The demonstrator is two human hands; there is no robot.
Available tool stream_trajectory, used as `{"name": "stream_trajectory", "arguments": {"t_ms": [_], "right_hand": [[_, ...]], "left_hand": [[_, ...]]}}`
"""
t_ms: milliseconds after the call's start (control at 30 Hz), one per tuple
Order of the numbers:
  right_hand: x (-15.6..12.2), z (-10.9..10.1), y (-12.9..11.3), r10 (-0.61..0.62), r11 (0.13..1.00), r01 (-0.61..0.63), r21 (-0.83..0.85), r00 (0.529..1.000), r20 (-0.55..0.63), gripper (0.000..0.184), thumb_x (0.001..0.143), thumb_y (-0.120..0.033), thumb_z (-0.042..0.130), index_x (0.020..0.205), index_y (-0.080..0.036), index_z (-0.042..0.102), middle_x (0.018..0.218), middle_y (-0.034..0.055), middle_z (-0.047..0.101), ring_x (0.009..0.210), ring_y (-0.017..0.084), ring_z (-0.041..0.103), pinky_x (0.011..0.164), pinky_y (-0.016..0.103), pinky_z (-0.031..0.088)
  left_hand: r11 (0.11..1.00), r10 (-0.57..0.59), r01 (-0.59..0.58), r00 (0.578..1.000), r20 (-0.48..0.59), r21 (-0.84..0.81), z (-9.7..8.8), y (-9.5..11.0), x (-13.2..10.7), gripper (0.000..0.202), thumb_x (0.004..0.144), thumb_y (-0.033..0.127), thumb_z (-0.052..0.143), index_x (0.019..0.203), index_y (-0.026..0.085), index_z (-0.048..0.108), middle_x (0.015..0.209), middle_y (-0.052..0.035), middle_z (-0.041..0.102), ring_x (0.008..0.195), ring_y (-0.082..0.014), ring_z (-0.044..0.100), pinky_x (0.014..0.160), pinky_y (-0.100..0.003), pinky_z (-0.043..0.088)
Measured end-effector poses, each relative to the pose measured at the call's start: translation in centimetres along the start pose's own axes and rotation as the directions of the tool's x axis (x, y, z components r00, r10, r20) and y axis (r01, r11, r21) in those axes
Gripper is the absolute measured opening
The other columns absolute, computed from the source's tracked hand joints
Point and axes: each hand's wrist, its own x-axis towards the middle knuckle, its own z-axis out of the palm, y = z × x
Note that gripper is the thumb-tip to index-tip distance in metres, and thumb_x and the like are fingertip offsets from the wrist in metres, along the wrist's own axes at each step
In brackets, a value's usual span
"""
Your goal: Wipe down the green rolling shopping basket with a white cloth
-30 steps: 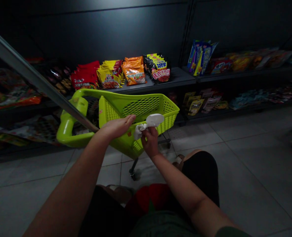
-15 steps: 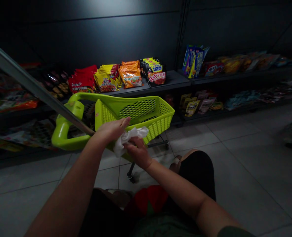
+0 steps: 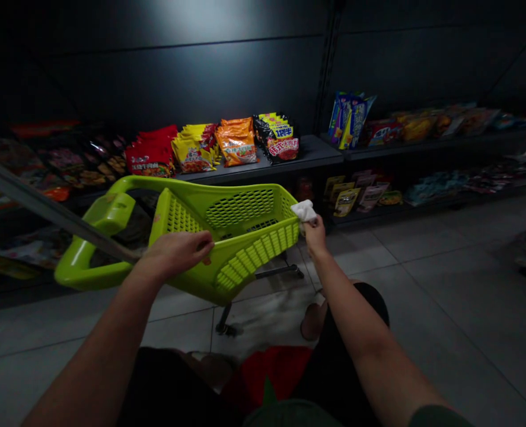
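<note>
The left hand (image 3: 178, 252) was curled over the near rim of a lime-green, perforated plastic shopping cart (image 3: 245, 244), its basket stretching between both hands; at the far corner, the right hand (image 3: 315, 236) pinched a crumpled white cloth (image 3: 304, 210).

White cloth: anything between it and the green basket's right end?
Nothing visible. The right hand holds the white cloth at that end of the green basket, contact unclear; the left hand is farther left, at the near rim.
</note>
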Motion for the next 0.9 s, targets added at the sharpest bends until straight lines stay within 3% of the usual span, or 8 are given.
{"name": "stream_trajectory", "arguments": {"t_ms": [133,200,300,367,500,600,767,900], "right_hand": [[-10.8,7.4,-1.9,0.094,0.973,-0.076,0.217,0.993,-0.075,0.041,0.081,-0.029,0.056,0.121,-0.017,0.057,0.11,0.0067,0.061,0.101,0.018,0.056,0.098,0.033,0.045],[-17.7,10.4,-3.2,-0.033,0.976,0.005,0.217,0.992,0.124,0.038,0.08,-0.025,0.06,0.117,-0.018,0.061,0.111,0.0075,0.059,0.104,0.021,0.056,0.099,0.034,0.045],[-23.6,11.5,-3.9,-0.209,0.973,0.126,0.193,0.838,0.504,0.039,0.073,-0.011,0.058,0.108,-0.022,0.071,0.11,0.0066,0.056,0.104,0.021,0.056,0.095,0.032,0.047],[-22.4,9.9,-3.1,-0.254,0.967,0.199,0.158,0.748,0.613,0.041,0.068,-0.006,0.054,0.1,-0.023,0.075,0.103,0.0053,0.057,0.1,0.021,0.057,0.092,0.031,0.048],[-12.6,5.6,-0.2,-0.109,0.987,0.136,-0.09,0.96,0.258,0.03,0.069,-0.008,0.053,0.089,-0.02,0.072,0.102,0.0064,0.056,0.1,0.022,0.057,0.098,0.036,0.046],[-9.0,5.3,0.6,-0.039,0.99,0.039,-0.136,0.999,0.004,0.026,0.077,-0.015,0.054,0.099,-0.017,0.067,0.113,0.0101,0.052,0.109,0.023,0.054,0.102,0.04,0.045],[-18.8,9.8,-1.1,-0.106,0.991,0.121,-0.057,0.972,0.207,0.03,0.081,-0.015,0.056,0.108,-0.019,0.069,0.118,0.0108,0.055,0.113,0.024,0.054,0.106,0.042,0.045],[-23.3,9.7,-1.2,-0.217,0.972,0.228,0.059,0.77,0.6,0.042,0.072,-0.009,0.062,0.109,-0.025,0.074,0.115,0.0059,0.061,0.109,0.023,0.058,0.099,0.034,0.05]], "left_hand": [[0.999,0.006,-0.005,1.0,-0.007,0.033,0.2,-0.3,0.3,0.044,0.095,0.055,0.033,0.095,0.03,0.068,0.087,-0.0059,0.076,0.079,-0.0271,0.071,0.059,-0.031,0.035],[0.999,-0.004,0.004,1.0,-0.011,0.045,0.1,-0.2,0.3,0.043,0.095,0.055,0.032,0.095,0.03,0.067,0.088,-0.0058,0.076,0.08,-0.0265,0.072,0.059,-0.031,0.035],[0.999,-0.018,0.018,1.0,-0.01,0.051,-0.2,-0.2,0.2,0.042,0.096,0.055,0.032,0.096,0.029,0.066,0.09,-0.0057,0.077,0.082,-0.0254,0.072,0.06,-0.031,0.035],[0.999,-0.016,0.016,1.0,0.001,0.046,-0.3,-0.5,0.2,0.044,0.096,0.056,0.032,0.095,0.028,0.066,0.091,-0.0056,0.077,0.082,-0.0251,0.071,0.061,-0.031,0.036],[1.0,-0.004,0.003,1.0,0.019,0.028,0.1,-1.5,0.5,0.046,0.096,0.058,0.031,0.094,0.028,0.066,0.09,-0.0057,0.076,0.081,-0.0249,0.071,0.061,-0.03,0.036],[1.0,0.005,-0.005,1.0,0.003,0.03,0.4,-1.6,0.9,0.045,0.096,0.057,0.032,0.097,0.028,0.066,0.09,-0.0064,0.076,0.081,-0.0258,0.071,0.059,-0.03,0.034],[0.999,-0.014,0.014,1.0,-0.008,0.03,0.6,-1.0,1.5,0.046,0.094,0.057,0.032,0.1,0.029,0.068,0.094,-0.0072,0.077,0.083,-0.0278,0.071,0.061,-0.032,0.035],[0.999,-0.044,0.044,0.999,0.016,-0.001,0.5,-0.9,1.4,0.048,0.094,0.059,0.033,0.103,0.028,0.068,0.099,-0.008,0.077,0.089,-0.0291,0.071,0.064,-0.032,0.037]]}}
